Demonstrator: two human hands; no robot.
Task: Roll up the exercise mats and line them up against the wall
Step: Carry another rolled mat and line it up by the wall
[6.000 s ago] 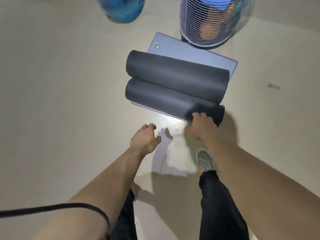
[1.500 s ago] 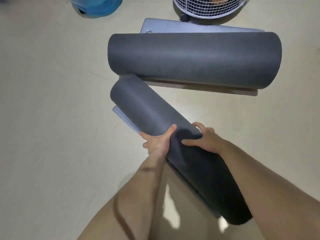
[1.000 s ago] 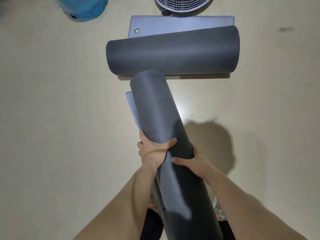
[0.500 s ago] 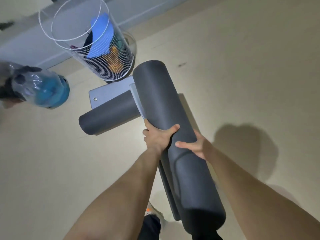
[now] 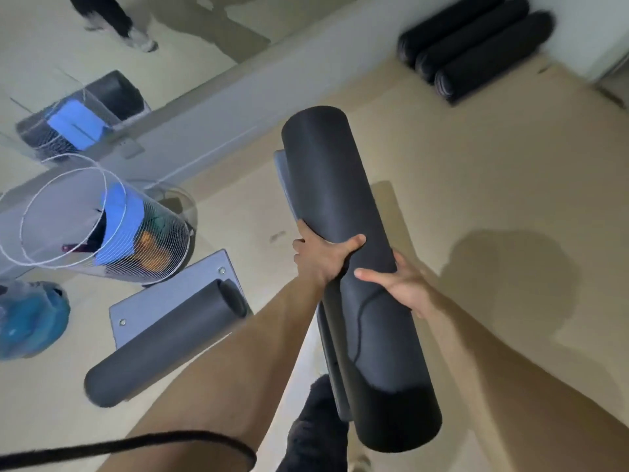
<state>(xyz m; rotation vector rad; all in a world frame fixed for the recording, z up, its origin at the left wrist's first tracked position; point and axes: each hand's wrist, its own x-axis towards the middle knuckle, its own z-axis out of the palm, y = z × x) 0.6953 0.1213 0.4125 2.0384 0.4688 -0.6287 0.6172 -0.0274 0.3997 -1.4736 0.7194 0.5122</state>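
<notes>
Setting: beige floor (image 5: 476,165), dimly lit, with a person's shadow on it at right.

1. Black cord (image 5: 136,444), crossing the left forearm at the bottom edge.
2. Dark trouser leg (image 5: 313,430), directly below, between the two arms.
3. Held mat (image 5: 333,185), dark grey, rolled into a thick cylinder and lifted clear of the floor. It is tilted, near end low at lower right, far end pointing toward the wall. A paler loose edge runs along its left side.
4. Left hand (image 5: 321,257), wrapped round the roll's left side at mid-length, thumb laid across the front.
5. Right hand (image 5: 401,284), clasping the right side just below the left hand, thumb stretched over the front.
6. Second mat (image 5: 163,338), on the floor at left, partly rolled, with a flat grey end (image 5: 177,287) left uncoiled.
7. Blue bundle in clear plastic (image 5: 30,318), at the left edge.
8. Wire basket (image 5: 102,229), holding blue and orange items.
9. Grey wall (image 5: 238,107), with a mirror (image 5: 68,63) above it.
10. Three rolled mats (image 5: 476,46), side by side and touching, against the far wall at upper right.
</notes>
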